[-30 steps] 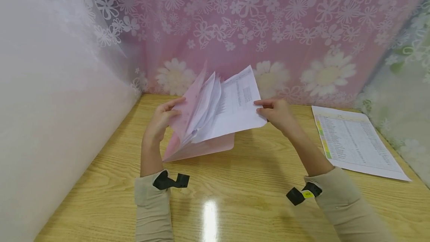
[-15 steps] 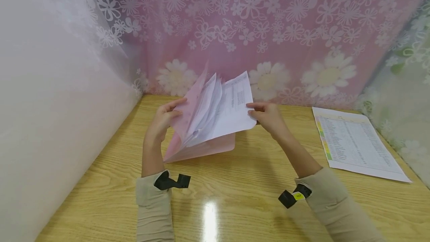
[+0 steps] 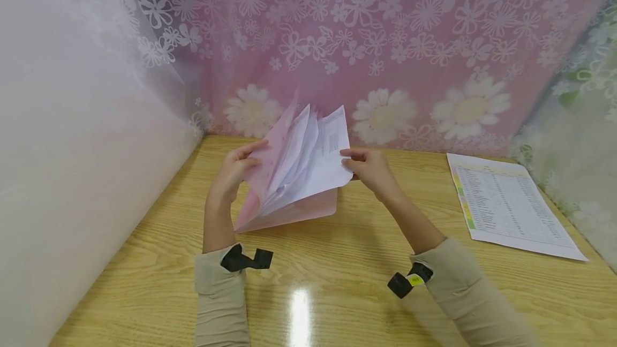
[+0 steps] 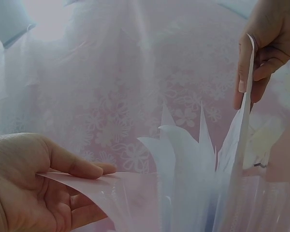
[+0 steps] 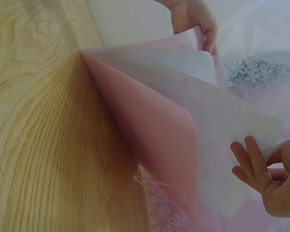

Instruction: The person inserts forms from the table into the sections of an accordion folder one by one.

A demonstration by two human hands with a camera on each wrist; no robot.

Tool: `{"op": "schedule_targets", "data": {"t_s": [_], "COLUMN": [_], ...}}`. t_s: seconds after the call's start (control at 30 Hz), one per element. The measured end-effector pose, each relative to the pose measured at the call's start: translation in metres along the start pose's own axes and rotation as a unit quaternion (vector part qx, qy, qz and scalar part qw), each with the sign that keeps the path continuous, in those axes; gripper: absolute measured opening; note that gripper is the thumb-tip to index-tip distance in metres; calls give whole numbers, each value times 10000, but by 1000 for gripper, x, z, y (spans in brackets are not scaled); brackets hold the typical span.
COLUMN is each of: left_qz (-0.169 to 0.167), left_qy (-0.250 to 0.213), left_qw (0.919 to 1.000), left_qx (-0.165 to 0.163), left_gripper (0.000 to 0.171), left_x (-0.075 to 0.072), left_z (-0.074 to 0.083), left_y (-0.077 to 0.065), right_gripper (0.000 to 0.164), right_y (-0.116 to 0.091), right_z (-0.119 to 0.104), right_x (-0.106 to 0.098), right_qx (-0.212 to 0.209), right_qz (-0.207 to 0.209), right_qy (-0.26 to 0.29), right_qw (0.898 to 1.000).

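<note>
A pink folder (image 3: 300, 212) stands spread on the table, its pages fanned upward. My left hand (image 3: 227, 175) pinches the edge of its raised front cover (image 4: 99, 188) between thumb and fingers. Several white pages (image 4: 181, 164), some looking like clear sleeves, fan out behind that cover. My right hand (image 3: 373, 171) pinches the right edge of a white printed sheet (image 3: 332, 162), thumb on the near face and fingers behind in the left wrist view. The sheet's left part is hidden among the folder's pages. In the right wrist view the back cover (image 5: 154, 125) slants below the sheet.
Another printed sheet (image 3: 516, 205), a table with a coloured left column, lies at the right of the wooden table (image 3: 347, 283). A pink flowered curtain (image 3: 337, 25) hangs right behind the folder. A white wall (image 3: 87, 149) bounds the left side.
My right hand has moved left with the printed sheet, so less of the sheet shows outside the folder. The left hand keeps its grip on the cover.
</note>
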State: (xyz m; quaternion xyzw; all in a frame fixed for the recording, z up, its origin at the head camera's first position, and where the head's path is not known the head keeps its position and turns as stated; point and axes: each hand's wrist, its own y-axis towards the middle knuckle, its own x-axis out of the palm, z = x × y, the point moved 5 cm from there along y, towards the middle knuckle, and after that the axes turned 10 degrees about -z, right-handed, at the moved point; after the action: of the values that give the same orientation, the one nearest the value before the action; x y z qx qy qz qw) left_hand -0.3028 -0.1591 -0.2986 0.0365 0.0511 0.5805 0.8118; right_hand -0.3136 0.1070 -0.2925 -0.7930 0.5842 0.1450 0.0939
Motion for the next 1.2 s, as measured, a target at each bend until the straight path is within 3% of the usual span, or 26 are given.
{"op": "schedule_targets", "data": {"t_s": [0.47,0.9,1.2], "left_qz": [22,86,90], "left_qy": [-68,-50,-3], "left_qw": [10000,9999,10000], "left_qx": [34,59,38], "left_gripper": [44,44,44], "left_x": [1,0,0], "left_z": [1,1,2], "left_y": [-1,0,-1], "right_gripper": [33,37,38], "right_y": [6,9,14], "right_z": [6,5,10], "right_x": [21,43,56], "right_qx": [265,132,98], "right_qz": [-209,-824,-965], "right_qy": [120,104,211], "right_qw": [9994,9965,9951]}}
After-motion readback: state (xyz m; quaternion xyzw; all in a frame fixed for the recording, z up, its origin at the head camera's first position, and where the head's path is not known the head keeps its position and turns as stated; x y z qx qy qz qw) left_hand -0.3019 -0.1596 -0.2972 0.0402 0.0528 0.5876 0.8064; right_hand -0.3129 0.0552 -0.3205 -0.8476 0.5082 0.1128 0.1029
